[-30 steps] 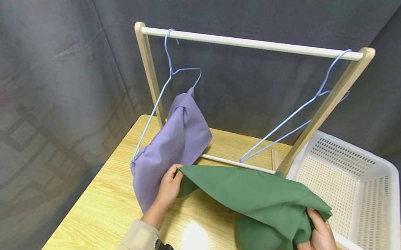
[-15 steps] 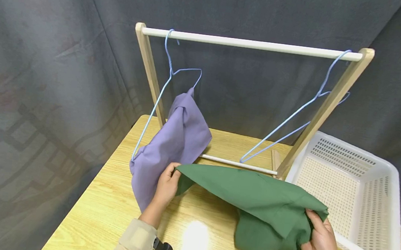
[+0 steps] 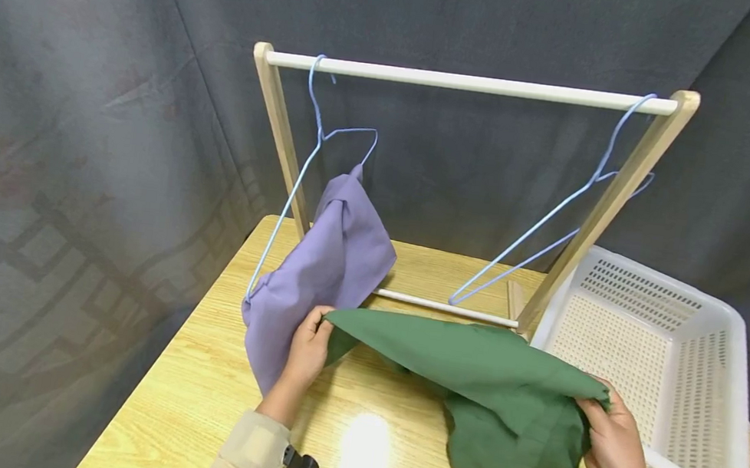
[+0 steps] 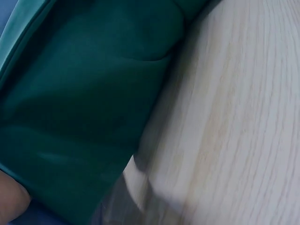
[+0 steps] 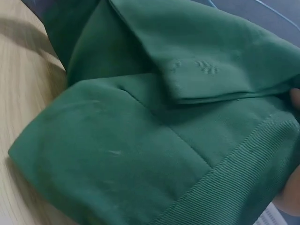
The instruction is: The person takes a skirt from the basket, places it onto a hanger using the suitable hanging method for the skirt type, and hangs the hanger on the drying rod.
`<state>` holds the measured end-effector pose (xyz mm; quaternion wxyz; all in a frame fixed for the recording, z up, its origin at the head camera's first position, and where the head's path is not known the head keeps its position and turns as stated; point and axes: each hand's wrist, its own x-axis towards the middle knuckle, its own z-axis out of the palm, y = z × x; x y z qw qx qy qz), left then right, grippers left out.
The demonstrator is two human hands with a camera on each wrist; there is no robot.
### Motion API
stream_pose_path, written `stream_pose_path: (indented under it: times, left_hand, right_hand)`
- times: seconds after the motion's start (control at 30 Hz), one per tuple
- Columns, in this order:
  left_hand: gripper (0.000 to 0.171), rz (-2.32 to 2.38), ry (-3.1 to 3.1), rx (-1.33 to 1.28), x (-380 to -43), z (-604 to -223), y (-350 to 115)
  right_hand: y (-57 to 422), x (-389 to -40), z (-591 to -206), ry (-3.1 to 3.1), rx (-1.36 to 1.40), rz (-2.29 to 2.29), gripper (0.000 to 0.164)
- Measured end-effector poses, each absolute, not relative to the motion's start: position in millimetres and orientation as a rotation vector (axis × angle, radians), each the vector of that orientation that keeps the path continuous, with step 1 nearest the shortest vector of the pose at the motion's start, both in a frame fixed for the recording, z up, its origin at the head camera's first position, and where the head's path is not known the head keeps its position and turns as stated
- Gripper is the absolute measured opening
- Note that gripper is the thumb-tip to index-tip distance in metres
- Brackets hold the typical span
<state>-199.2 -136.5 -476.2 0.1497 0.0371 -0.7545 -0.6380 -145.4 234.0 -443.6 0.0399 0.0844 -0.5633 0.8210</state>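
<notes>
A green cloth [image 3: 472, 361] is stretched between my two hands above the table, its right part hanging down in folds. My left hand [image 3: 309, 346] pinches its left corner between thumb and fingers, in front of a purple cloth [image 3: 322, 274]. On the right, my right hand [image 3: 617, 439] grips the other end close to the basket's near side. In the right wrist view the green cloth [image 5: 131, 150] shows a folded-over flap and a stitched seam. The left wrist view has the green cloth [image 4: 84, 103] hanging over the wood, with one fingertip at the lower left.
A wooden rack with a white rod [image 3: 469, 82] stands behind. One blue hanger [image 3: 307, 157] on its left carries the purple cloth; a bare blue hanger [image 3: 535, 233] hangs at right. A white plastic basket [image 3: 706, 372] sits on the wooden table [image 3: 175, 404].
My left hand has shifted slightly left with its corner. My right hand has moved a little right and changed its hold, and the green cloth's hanging folds have spread.
</notes>
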Motion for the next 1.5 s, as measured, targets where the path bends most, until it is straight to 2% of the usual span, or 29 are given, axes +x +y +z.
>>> stream_pose_path:
  times: [0.17, 0.37, 0.63, 1.07, 1.17, 1.3, 1.5]
  left_hand:
    - [0.013, -1.883, -2.163, 0.152, -192.6, -469.8, -138.2]
    - [0.014, -1.902, -2.176, 0.174, -194.9, -480.7, -141.8]
    - [0.015, -1.911, -2.179, 0.203, -194.8, -489.6, -143.4]
    - [0.015, -1.884, -2.282, 0.146, -185.7, -500.1, -153.0]
    - [0.016, -1.851, -2.346, 0.113, -183.6, -501.7, -158.3]
    - [0.016, -1.79, -2.464, 0.087, -181.0, -503.3, -165.1]
    - [0.014, -1.674, -2.646, -0.028, -178.7, -505.1, -173.6]
  right_hand:
    - [240.4, -144.1, -447.9, -1.969, 0.23, 2.365, 0.025]
    - [240.5, -143.2, -457.6, -2.059, 0.208, 2.269, 0.025]
    - [241.6, -140.5, -466.1, -2.396, -0.02, 2.085, 0.021]
    - [245.3, -139.4, -503.4, -2.532, -0.15, 2.119, 0.019]
    - [242.8, -140.0, -505.4, -2.628, -0.288, 2.096, 0.027]
    - [240.2, -139.3, -506.7, -2.725, -0.377, 2.118, 0.049]
    - [238.6, -138.8, -513.1, -2.79, -0.395, 2.173, 0.047]
